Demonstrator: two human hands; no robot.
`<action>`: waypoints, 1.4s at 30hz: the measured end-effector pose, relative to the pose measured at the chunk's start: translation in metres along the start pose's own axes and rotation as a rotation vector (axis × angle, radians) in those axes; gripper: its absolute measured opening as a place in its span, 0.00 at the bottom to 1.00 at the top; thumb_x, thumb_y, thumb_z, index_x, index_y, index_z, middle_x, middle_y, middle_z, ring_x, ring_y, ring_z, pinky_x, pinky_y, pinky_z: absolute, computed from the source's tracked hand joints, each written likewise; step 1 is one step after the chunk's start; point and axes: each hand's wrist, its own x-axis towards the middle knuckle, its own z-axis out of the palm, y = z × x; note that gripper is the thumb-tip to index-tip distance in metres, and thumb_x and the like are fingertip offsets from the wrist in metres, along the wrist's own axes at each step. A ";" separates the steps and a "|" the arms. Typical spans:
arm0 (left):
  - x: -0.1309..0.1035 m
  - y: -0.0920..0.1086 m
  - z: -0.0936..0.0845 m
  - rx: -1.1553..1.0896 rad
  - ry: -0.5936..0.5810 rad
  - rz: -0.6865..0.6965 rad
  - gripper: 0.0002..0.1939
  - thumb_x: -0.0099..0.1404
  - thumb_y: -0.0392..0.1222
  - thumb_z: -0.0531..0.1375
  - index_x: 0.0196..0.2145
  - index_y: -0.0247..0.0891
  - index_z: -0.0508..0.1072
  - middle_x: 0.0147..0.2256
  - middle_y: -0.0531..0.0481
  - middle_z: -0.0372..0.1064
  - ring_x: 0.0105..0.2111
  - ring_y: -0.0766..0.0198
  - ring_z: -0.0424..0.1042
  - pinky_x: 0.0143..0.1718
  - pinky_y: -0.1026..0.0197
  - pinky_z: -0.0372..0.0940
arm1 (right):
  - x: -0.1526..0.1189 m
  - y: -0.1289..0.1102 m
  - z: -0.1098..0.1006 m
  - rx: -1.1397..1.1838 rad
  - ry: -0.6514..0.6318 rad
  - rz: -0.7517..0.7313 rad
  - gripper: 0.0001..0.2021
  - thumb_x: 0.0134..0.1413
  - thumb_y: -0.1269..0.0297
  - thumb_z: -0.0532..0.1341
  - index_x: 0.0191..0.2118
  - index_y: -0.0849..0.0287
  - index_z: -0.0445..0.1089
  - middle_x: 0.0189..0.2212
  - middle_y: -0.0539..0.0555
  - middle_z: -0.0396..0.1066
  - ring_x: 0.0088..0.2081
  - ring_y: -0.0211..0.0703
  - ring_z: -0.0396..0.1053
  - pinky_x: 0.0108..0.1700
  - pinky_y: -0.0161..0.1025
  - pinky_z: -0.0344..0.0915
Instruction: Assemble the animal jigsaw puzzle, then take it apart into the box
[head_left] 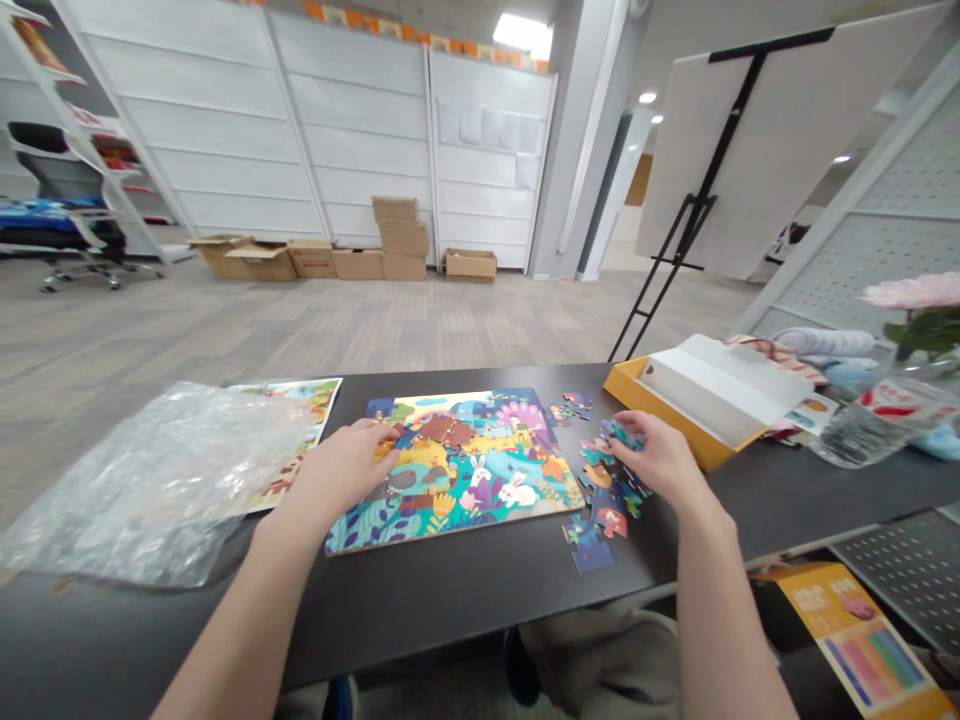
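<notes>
A colourful jigsaw puzzle (480, 480) with animals and plants lies on the black table, mostly put together, with a brown patch in its upper middle. My left hand (356, 465) rests on its left side, fingertips touching the surface, thumb and fingers apart. To the right of the puzzle is a pile of loose puzzle pieces (611, 520). Over the pile's far end, my right hand (656, 455) has thumb and fingers closed around a teal puzzle piece (628, 436). A few joined pieces (570, 408) lie near the puzzle's upper right corner.
Crumpled clear plastic (150, 480) covers part of a printed sheet (322, 405) on the left. An open yellow box (697, 395) stands back right, beside folded cloths (825, 345) and a clear plastic container (862, 425). Another yellow box (862, 630) sits below the table edge.
</notes>
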 end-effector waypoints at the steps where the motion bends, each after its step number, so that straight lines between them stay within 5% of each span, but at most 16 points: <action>1: 0.000 -0.001 0.000 -0.002 -0.002 0.002 0.23 0.69 0.48 0.50 0.55 0.42 0.75 0.59 0.44 0.70 0.51 0.51 0.75 0.54 0.53 0.67 | 0.000 0.006 -0.002 -0.046 0.027 0.021 0.18 0.50 0.62 0.63 0.48 0.58 0.75 0.42 0.58 0.78 0.43 0.52 0.76 0.48 0.47 0.71; 5: 0.001 -0.002 0.001 -0.021 0.001 0.009 0.23 0.68 0.48 0.51 0.55 0.41 0.75 0.58 0.43 0.71 0.51 0.50 0.75 0.55 0.53 0.66 | 0.001 0.026 -0.003 -0.168 0.001 0.045 0.14 0.52 0.65 0.60 0.44 0.58 0.77 0.43 0.61 0.78 0.44 0.54 0.76 0.50 0.49 0.70; 11: 0.002 -0.001 0.001 -0.040 0.001 -0.002 0.22 0.68 0.48 0.52 0.54 0.42 0.76 0.55 0.42 0.72 0.50 0.50 0.75 0.55 0.53 0.66 | 0.000 0.020 0.008 -0.060 -0.140 -0.180 0.14 0.58 0.58 0.60 0.44 0.55 0.79 0.53 0.62 0.73 0.56 0.56 0.70 0.59 0.55 0.64; 18: 0.002 0.001 -0.002 -0.040 -0.019 0.006 0.23 0.68 0.48 0.51 0.55 0.41 0.75 0.55 0.41 0.72 0.51 0.50 0.74 0.55 0.52 0.66 | -0.003 0.017 0.014 -0.162 -0.199 -0.086 0.17 0.55 0.57 0.64 0.50 0.53 0.77 0.58 0.63 0.70 0.61 0.61 0.65 0.61 0.60 0.60; 23: 0.000 0.003 -0.005 -0.043 -0.025 0.017 0.21 0.68 0.47 0.51 0.54 0.41 0.74 0.55 0.42 0.71 0.52 0.52 0.74 0.57 0.54 0.65 | 0.001 0.014 0.009 -0.080 -0.172 -0.089 0.12 0.50 0.57 0.65 0.40 0.56 0.74 0.51 0.63 0.73 0.56 0.60 0.68 0.57 0.58 0.62; 27: -0.001 0.004 -0.007 -0.047 -0.031 0.012 0.21 0.69 0.46 0.51 0.54 0.42 0.75 0.56 0.42 0.71 0.52 0.52 0.74 0.57 0.53 0.65 | 0.002 0.006 0.002 0.115 -0.141 -0.056 0.12 0.50 0.53 0.65 0.36 0.54 0.70 0.38 0.56 0.76 0.43 0.52 0.73 0.49 0.50 0.68; 34: -0.003 0.010 -0.010 0.003 0.040 -0.003 0.20 0.68 0.46 0.54 0.54 0.41 0.75 0.54 0.39 0.66 0.51 0.50 0.72 0.53 0.52 0.67 | 0.013 -0.032 -0.001 0.566 -0.048 0.062 0.21 0.47 0.43 0.68 0.34 0.56 0.68 0.29 0.55 0.76 0.33 0.47 0.75 0.37 0.42 0.71; 42: -0.007 0.075 -0.020 -0.156 0.090 0.305 0.14 0.69 0.40 0.55 0.49 0.41 0.76 0.53 0.42 0.70 0.56 0.51 0.67 0.59 0.51 0.62 | 0.041 -0.099 0.035 0.643 -0.322 -0.006 0.09 0.50 0.58 0.66 0.35 0.58 0.74 0.31 0.55 0.80 0.35 0.47 0.78 0.39 0.41 0.73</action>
